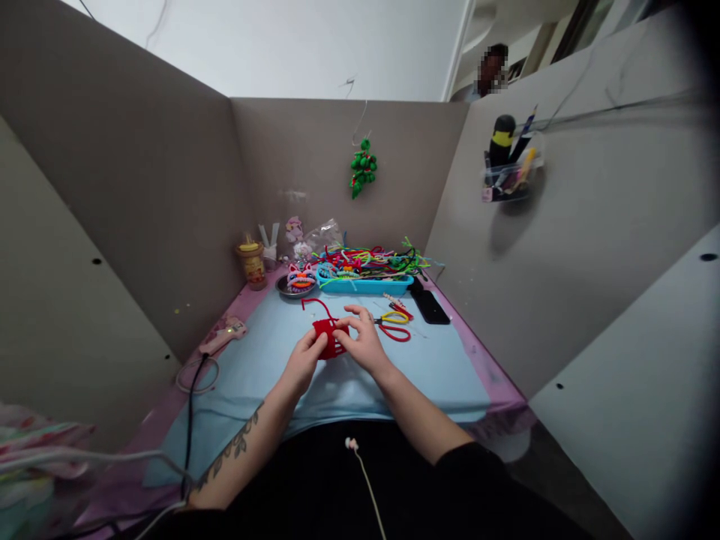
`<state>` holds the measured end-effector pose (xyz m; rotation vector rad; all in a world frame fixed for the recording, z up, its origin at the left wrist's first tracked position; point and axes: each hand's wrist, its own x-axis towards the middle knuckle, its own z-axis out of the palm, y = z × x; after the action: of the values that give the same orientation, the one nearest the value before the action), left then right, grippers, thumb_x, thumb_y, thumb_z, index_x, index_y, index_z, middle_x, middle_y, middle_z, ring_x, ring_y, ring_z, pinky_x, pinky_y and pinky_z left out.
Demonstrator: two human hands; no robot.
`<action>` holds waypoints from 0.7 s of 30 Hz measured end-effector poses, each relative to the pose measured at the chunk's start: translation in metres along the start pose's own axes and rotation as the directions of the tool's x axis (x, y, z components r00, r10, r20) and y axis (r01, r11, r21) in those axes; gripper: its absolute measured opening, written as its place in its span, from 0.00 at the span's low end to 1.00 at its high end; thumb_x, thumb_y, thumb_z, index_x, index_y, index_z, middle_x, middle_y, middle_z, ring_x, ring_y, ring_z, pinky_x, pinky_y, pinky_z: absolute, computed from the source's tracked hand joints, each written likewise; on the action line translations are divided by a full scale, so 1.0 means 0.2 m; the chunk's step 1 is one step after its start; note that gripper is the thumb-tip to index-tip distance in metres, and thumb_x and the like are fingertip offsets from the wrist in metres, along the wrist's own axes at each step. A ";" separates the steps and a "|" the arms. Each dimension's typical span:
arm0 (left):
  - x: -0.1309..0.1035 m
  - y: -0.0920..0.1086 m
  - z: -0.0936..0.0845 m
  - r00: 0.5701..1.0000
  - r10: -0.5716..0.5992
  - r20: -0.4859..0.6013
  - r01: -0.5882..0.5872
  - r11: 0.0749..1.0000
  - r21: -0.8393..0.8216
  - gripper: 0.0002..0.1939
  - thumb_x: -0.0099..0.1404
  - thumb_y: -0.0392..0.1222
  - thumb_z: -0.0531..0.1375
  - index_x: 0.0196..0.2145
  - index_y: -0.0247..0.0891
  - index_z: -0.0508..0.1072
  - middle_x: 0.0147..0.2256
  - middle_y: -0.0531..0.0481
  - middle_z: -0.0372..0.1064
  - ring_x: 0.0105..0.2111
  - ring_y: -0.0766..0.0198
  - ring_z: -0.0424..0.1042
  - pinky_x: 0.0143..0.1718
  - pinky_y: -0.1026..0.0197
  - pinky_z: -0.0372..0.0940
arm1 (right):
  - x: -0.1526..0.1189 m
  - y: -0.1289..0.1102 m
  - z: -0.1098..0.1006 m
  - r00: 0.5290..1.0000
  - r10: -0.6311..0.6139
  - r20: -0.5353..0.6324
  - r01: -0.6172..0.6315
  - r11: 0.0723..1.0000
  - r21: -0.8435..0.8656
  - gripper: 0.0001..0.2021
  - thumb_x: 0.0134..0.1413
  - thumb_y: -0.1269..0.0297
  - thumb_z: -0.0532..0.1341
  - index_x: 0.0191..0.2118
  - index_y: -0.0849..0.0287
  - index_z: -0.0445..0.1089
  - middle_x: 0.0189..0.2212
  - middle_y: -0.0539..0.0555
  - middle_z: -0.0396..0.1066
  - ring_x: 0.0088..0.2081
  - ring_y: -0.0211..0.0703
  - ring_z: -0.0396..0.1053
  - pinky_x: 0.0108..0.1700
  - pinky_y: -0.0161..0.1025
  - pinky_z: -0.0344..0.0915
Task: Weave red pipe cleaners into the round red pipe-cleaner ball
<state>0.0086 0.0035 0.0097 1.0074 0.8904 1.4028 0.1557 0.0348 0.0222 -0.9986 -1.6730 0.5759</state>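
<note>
Above the light blue cloth, a small red piece of woven cord work (325, 327) is held between both hands. My left hand (307, 355) pinches its left side, thumb on the front. On its right side, my right hand (363, 341) grips with thumb and index finger while other fingers stretch out. A loose red cord end rises from the top of the piece and bends left. Just right of my right hand lie scissors with red and yellow handles (397, 330). My fingers partly cover the red piece.
A blue tray (365, 286) heaped with colourful cords stands at the back. Left of it is a metal dish (286, 289) holding a colourful knotted figure. A black phone (432, 307) lies right. A pink corded tool (223, 335) lies left. Partition walls enclose the table.
</note>
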 end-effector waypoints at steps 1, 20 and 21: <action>0.00 0.00 0.00 1.000 -0.004 0.005 0.004 1.000 0.022 0.25 0.54 0.55 0.67 0.43 0.32 0.76 0.37 0.43 0.77 0.35 0.58 0.73 0.39 0.59 0.66 | 0.00 0.00 0.00 1.000 -0.004 0.016 0.004 1.000 -0.008 0.01 0.48 0.67 0.65 0.30 0.54 0.75 0.51 0.56 0.65 0.56 0.52 0.59 0.60 0.53 0.54; 0.01 0.00 -0.03 0.994 0.072 0.085 -0.099 0.921 0.378 0.16 0.55 0.51 0.64 0.34 0.35 0.76 0.29 0.50 0.72 0.29 0.61 0.66 0.33 0.61 0.60 | 0.03 0.07 0.06 0.990 0.091 0.104 -0.085 0.994 -0.063 0.09 0.50 0.70 0.59 0.21 0.56 0.68 0.48 0.57 0.67 0.53 0.52 0.59 0.58 0.54 0.56; 0.01 0.00 -0.03 0.995 0.063 0.083 -0.091 0.917 0.389 0.17 0.54 0.51 0.65 0.34 0.35 0.76 0.29 0.49 0.72 0.29 0.61 0.66 0.33 0.61 0.60 | 0.03 0.07 0.06 0.992 0.090 0.091 -0.085 0.995 -0.057 0.09 0.50 0.70 0.59 0.21 0.56 0.68 0.47 0.57 0.67 0.53 0.51 0.60 0.58 0.54 0.56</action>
<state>0.0026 0.0053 0.0086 1.3989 1.1182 1.2694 0.1481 0.0490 0.0098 -1.1022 -1.7411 0.6477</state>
